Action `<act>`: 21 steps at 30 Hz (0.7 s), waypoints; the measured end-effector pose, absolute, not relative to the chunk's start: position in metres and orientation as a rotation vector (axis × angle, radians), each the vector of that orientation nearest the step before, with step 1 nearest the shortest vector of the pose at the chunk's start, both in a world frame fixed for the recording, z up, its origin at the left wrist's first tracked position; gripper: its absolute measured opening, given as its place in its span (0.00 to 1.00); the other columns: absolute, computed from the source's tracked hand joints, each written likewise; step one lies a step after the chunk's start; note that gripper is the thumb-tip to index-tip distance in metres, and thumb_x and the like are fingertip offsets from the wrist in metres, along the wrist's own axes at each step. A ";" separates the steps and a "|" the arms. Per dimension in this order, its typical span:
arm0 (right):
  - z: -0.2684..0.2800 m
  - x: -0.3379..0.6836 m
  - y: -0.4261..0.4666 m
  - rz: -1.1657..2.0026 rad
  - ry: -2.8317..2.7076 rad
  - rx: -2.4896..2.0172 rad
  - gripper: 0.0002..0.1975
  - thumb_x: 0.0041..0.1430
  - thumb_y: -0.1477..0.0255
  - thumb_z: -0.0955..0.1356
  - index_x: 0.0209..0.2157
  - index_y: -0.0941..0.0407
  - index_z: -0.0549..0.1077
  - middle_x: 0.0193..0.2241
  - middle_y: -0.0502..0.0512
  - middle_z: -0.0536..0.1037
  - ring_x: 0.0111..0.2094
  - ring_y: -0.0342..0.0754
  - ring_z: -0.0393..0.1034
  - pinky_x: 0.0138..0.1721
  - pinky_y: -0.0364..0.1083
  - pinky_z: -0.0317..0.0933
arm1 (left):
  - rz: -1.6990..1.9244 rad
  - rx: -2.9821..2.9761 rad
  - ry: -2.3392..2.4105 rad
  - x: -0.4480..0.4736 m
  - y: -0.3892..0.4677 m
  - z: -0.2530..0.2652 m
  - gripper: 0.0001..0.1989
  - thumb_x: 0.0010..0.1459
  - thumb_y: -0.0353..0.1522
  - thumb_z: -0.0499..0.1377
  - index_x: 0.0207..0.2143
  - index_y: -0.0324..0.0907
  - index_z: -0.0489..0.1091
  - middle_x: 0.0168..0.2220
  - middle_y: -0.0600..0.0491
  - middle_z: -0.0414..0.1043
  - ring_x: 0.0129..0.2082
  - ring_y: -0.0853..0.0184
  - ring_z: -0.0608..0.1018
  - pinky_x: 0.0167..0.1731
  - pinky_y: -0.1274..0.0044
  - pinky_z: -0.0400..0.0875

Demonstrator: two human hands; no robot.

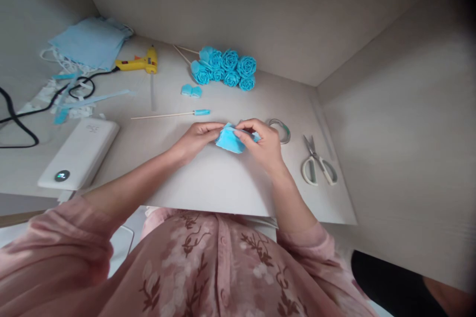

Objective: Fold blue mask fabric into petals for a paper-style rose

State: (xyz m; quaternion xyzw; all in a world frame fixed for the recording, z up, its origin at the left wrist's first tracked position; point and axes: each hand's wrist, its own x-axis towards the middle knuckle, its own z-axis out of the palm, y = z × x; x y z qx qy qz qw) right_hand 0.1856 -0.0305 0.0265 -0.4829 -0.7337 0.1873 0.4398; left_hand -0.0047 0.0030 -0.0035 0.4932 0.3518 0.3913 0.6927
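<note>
Between my two hands, above the front half of the table, is a small blue piece of fabric (229,139), thin and partly folded. My left hand (199,139) pinches its left edge between thumb and fingers. On the other side my right hand (261,144) grips its upper right part, hiding some of it. Just beyond my hands lies a thin wooden stick (163,115) with a blue wrapped tip (202,112). Farther back is a small blue cut petal piece (191,91). A coil of wire (280,131) rests beside my right hand.
Several blue fabric roses (229,61) on sticks lie at the back. A yellow glue gun (139,63), a stack of blue face masks (89,42) and scraps (80,101) are back left. A white power bank (80,153) sits left, scissors (316,161) right. A black cable (52,101) crosses the left side.
</note>
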 end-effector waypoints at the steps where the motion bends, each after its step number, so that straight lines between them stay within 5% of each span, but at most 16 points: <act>1: 0.026 0.187 -0.030 0.447 -1.830 -1.203 0.02 0.59 0.71 0.70 0.34 0.53 0.77 0.33 0.50 0.81 0.34 0.45 0.74 0.39 0.46 0.67 | 0.871 1.118 0.780 -0.005 0.003 -0.004 0.18 0.49 0.43 0.68 0.39 0.42 0.81 0.39 0.50 0.81 0.39 0.64 0.78 0.47 0.72 0.67; 14: 0.023 0.189 -0.025 0.338 -1.892 -1.183 0.03 0.61 0.71 0.69 0.33 0.53 0.77 0.32 0.51 0.80 0.34 0.46 0.72 0.38 0.47 0.65 | 0.877 1.096 0.711 -0.004 0.003 -0.004 0.17 0.54 0.44 0.65 0.36 0.39 0.80 0.35 0.51 0.79 0.37 0.65 0.76 0.44 0.73 0.68; 21: 0.021 0.186 -0.026 0.280 -1.946 -1.158 0.04 0.61 0.69 0.70 0.37 0.53 0.77 0.34 0.53 0.80 0.38 0.48 0.73 0.41 0.48 0.66 | 0.850 1.195 0.740 -0.004 0.001 0.001 0.17 0.48 0.41 0.70 0.35 0.38 0.77 0.32 0.53 0.78 0.32 0.68 0.76 0.38 0.76 0.69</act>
